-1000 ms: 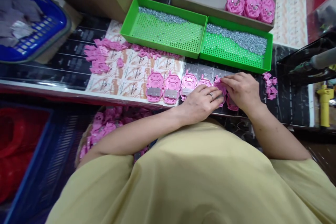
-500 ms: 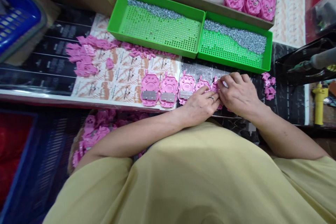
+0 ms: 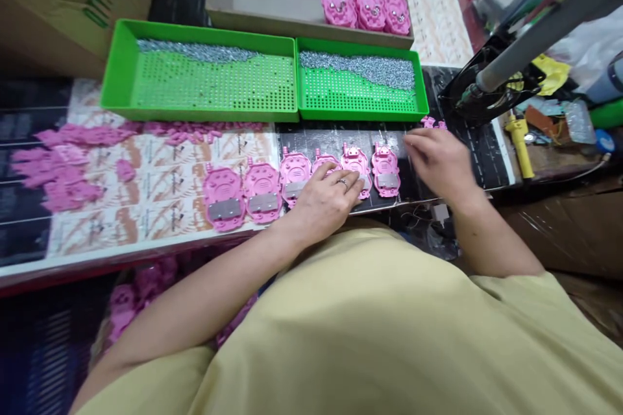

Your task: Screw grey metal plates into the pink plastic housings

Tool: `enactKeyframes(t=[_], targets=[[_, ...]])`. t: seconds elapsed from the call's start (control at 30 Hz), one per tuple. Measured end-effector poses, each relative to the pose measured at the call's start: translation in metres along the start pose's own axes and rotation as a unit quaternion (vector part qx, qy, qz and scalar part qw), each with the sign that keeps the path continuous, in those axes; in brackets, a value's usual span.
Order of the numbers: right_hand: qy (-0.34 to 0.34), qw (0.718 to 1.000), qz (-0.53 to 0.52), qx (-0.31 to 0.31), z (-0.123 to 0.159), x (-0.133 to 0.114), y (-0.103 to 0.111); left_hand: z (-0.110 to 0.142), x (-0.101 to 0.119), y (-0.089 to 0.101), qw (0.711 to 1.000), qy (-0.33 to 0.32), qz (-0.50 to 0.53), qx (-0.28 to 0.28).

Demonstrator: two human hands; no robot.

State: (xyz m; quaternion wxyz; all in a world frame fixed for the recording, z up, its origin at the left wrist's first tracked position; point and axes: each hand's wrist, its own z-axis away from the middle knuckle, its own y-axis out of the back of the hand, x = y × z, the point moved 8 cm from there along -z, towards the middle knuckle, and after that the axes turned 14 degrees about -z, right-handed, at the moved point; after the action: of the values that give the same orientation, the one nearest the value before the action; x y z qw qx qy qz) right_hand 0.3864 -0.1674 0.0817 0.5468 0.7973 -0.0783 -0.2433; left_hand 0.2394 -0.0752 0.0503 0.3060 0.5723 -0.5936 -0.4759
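Several pink plastic shells (image 3: pixel 224 198) lie face down in a row along the table's near edge, each with a grey metal plate. My left hand (image 3: pixel 324 201), with a ring on it, rests on the row, its fingertips flat on a shell (image 3: pixel 355 162). My right hand (image 3: pixel 435 159) hovers just right of the last shell (image 3: pixel 386 170), touching nothing I can make out. It is smeared by motion, so its fingers do not show clearly. A few small pink parts (image 3: pixel 433 123) lie just beyond the right hand.
Two green perforated trays (image 3: pixel 109 71) (image 3: pixel 363 113) hold piles of small metal screws. Behind them a cardboard tray (image 3: pixel 272 16) carries three assembled pink pieces (image 3: pixel 370 3). Loose pink parts (image 3: pixel 63 168) lie at left. A yellow screwdriver (image 3: pixel 520 142) and a black stand (image 3: pixel 487 78) are at right.
The view has swung to the right. My right hand has drawn away from the row to the right, uncovering the last shell. My left hand stays on the shells.
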Motion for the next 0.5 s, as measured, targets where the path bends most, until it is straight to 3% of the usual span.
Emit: enactKeyframes(t=[0.13, 0.23, 0.33, 0.4, 0.5], targets=[[-0.161, 0.982, 0.096, 0.007, 0.034, 0.07, 0.028, -0.001, -0.002, -0.003, 0.999, 0.007, 0.032, -0.014], [-0.184, 0.977, 0.106, -0.013, 0.046, 0.09, 0.023, -0.001, -0.003, 0.0, 1.0, -0.001, 0.029, -0.006], [-0.163, 0.984, 0.064, 0.011, 0.048, 0.088, 0.02, 0.0, -0.007, 0.006, 0.999, 0.018, 0.046, 0.018], [-0.13, 0.991, 0.021, 0.031, 0.047, 0.074, 0.023, 0.001, -0.011, 0.011, 0.994, 0.053, 0.086, 0.036], [0.02, 0.991, -0.118, 0.064, 0.039, 0.023, 0.033, -0.002, -0.018, 0.015, 0.962, 0.122, 0.243, 0.023]])
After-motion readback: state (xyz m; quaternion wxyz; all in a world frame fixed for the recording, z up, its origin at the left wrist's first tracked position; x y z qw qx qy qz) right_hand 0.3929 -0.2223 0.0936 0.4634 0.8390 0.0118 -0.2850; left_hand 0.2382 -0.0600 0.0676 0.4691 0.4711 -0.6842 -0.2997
